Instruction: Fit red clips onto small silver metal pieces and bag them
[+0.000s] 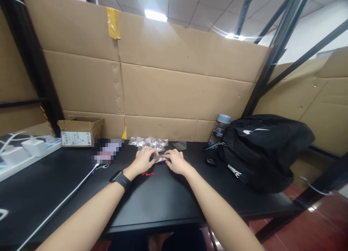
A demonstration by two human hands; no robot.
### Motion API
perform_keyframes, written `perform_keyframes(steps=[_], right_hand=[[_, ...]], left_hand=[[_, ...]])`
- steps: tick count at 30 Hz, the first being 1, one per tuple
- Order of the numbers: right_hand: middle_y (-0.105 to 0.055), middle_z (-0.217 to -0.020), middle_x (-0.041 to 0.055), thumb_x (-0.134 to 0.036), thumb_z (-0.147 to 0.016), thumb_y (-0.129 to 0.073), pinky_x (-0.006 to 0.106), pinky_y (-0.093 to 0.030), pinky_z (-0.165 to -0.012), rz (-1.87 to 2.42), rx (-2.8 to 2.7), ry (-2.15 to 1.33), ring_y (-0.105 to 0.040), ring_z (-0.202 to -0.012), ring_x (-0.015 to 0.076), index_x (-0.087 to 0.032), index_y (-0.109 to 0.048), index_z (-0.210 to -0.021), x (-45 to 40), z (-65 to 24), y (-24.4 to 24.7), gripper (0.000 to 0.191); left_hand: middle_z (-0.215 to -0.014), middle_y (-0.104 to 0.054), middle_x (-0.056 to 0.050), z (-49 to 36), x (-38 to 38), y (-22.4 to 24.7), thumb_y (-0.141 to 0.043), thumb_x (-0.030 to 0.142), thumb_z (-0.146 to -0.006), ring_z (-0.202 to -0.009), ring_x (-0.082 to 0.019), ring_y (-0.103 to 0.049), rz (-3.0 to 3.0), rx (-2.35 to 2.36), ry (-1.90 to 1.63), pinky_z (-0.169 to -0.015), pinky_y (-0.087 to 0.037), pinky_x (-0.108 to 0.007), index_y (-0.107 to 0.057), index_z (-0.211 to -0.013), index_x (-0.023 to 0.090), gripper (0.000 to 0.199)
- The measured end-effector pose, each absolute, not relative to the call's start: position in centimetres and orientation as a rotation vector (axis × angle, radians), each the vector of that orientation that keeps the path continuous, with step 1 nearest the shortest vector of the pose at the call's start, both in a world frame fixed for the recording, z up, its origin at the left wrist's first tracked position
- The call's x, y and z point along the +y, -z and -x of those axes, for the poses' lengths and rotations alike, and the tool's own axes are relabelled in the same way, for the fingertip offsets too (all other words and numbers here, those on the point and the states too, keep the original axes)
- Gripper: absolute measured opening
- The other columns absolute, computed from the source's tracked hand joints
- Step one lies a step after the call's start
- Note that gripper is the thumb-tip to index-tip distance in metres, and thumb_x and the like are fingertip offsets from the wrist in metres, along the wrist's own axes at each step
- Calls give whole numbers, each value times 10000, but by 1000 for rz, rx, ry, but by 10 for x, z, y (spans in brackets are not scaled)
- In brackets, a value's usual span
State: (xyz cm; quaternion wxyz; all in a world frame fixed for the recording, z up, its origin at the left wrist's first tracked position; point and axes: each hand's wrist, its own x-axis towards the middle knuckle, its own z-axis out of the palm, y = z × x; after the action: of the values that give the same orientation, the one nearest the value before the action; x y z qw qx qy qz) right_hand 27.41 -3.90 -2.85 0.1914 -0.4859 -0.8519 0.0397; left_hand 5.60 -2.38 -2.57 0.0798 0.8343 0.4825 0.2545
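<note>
From the head view, the left hand (145,160) and right hand (175,162) meet over the counter (160,200), each grip closed with its fingertips on one end of a small clear packet (160,159); the packet sits between them, just in front of a cluster of similar packets (149,142). A likely slip is the thin film creasing or sliding out if the fingers pull unevenly; a careless forward push could also scatter the cluster, and the red cord (148,174) near the left hand might catch on it. As for materials, the packets are glossy, crinkled plastic with reddish bits inside (too small to make out), while the clear bag (179,145) beyond the right hand looks limp and flat. The counter is smooth matte black, the cardboard wall (174,84) creased and dull, the backpack (261,153) soft, slumped black fabric.
</note>
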Motion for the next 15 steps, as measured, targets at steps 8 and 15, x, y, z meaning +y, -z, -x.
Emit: perform_keyframes(steps=[8,15], right_hand=[[-646,-1209,58,-305,-1030,-437,416,-328,-897,1406,-2394,-183,-483,-1121,249,-364,-667,-1235,-39,-277,27,313],[-706,-1062,29,-390,-1012,-470,397,-303,-918,1405,-2196,-268,-575,-1036,221,-323,-641,-1208,-42,-272,16,268]], left_hand=[[-1086,-734,-12,-59,-34,19,-595,386,-853,-1069,-258,-617,-2582,1283,-757,-977,-341,-419,-699,-1044,304,233],[-1013,-764,-1,-52,-20,21,-551,301,-908,-1024,-246,-672,-2449,1493,-863,-958,-341,-409,-677,-963,282,139]])
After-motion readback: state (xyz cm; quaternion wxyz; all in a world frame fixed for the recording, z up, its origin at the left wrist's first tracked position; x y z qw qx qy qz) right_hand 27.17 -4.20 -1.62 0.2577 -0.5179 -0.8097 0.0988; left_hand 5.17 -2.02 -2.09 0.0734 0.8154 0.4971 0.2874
